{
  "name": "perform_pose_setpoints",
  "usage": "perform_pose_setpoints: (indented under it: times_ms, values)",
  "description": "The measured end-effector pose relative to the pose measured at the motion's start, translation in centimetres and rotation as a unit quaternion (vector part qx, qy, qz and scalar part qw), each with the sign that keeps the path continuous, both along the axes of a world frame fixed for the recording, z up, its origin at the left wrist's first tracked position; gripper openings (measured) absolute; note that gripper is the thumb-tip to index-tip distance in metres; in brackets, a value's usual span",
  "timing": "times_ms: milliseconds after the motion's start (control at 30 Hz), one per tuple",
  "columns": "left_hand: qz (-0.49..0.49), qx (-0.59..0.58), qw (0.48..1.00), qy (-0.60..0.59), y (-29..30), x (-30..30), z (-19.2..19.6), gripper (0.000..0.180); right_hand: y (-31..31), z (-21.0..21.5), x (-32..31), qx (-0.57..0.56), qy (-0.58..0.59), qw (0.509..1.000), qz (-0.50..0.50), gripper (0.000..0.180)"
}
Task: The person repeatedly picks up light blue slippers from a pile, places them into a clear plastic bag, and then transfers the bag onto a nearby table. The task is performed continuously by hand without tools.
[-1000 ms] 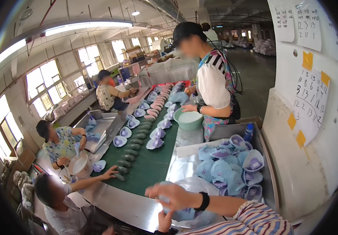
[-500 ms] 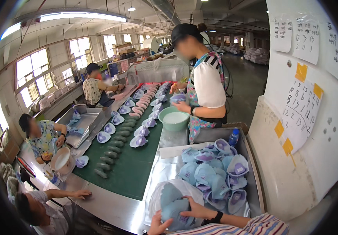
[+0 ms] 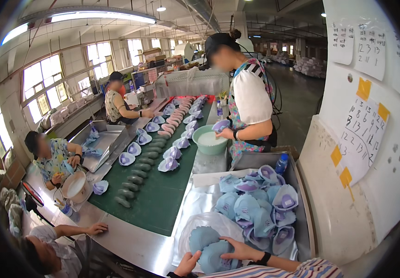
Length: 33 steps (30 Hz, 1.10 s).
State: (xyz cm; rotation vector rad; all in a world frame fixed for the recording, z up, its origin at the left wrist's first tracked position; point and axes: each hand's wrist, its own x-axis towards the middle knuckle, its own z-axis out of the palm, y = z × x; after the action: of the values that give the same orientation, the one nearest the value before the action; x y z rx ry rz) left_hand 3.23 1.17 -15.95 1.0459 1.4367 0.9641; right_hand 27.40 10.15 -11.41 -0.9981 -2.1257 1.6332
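Observation:
Two light-blue fabric shoe uppers with scalloped edges, a left one (image 3: pixel 203 237) and a right one (image 3: pixel 218 257), overlap in front of me above a white plastic bag (image 3: pixel 188 228). My left hand (image 3: pixel 187 265) has its fingers closed at the lower edge of these pieces. With thumb and fingers, my right hand (image 3: pixel 239 250) grips the right upper from its right side. Just beyond, a heap of similar blue uppers (image 3: pixel 248 207) with purple linings fills a metal tray (image 3: pixel 307 231).
A green conveyor belt (image 3: pixel 163 208) carries rows of purple-lined uppers, grey and pink foot-shaped pieces. Beside it a co-worker (image 3: pixel 251 99) holds an upper over a green basin (image 3: pixel 210 147). Other people work on the left. A blue bottle (image 3: pixel 281 164) stands in the tray's far corner.
The two uppers in my hands have been turned and spread further apart. My left hand has closed at their edge. The far co-worker's hands have come together by the basin.

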Motion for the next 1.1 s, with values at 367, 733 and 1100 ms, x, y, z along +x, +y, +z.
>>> perform_pose_setpoints:
  times_ms: [367, 733, 1100]
  values:
    - [-0.05, 0.05, 0.997, 0.024, 0.0, -2.7, -8.2, 0.03, 0.1, -1.3, -1.1, -0.151, 0.111, 0.981, -0.046, 0.072]
    - [-0.051, 0.069, 0.995, -0.042, 1.5, -0.3, -0.1, 0.031, 1.1, -3.1, 0.5, -0.44, 0.263, 0.837, -0.189, 0.042]
    - [0.145, 0.162, 0.973, -0.071, 3.3, -2.2, 0.2, 0.02, 3.6, -2.0, 0.7, -0.48, 0.363, 0.753, -0.265, 0.039]
